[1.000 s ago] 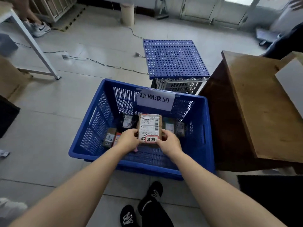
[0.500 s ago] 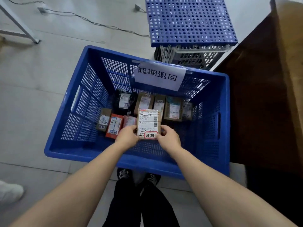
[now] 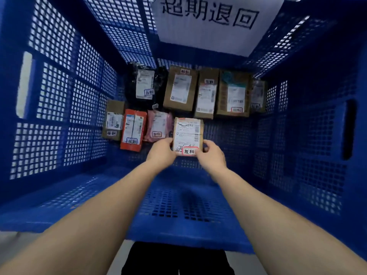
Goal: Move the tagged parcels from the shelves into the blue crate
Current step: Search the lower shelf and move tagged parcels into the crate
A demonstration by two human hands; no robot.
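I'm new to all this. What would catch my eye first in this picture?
The blue crate fills nearly the whole view, with a white sign in bold black characters hanging on its far wall. At the centre, the left hand and right hand grip a small brown parcel by its near corners, low inside the crate. Beyond and left of it, other labelled parcels lie in two rows, among them an orange-red box.

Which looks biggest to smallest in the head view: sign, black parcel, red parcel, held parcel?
1. Sign, largest by far.
2. Black parcel.
3. Red parcel and held parcel look alike; the held one may be nearer the camera, so unranked.
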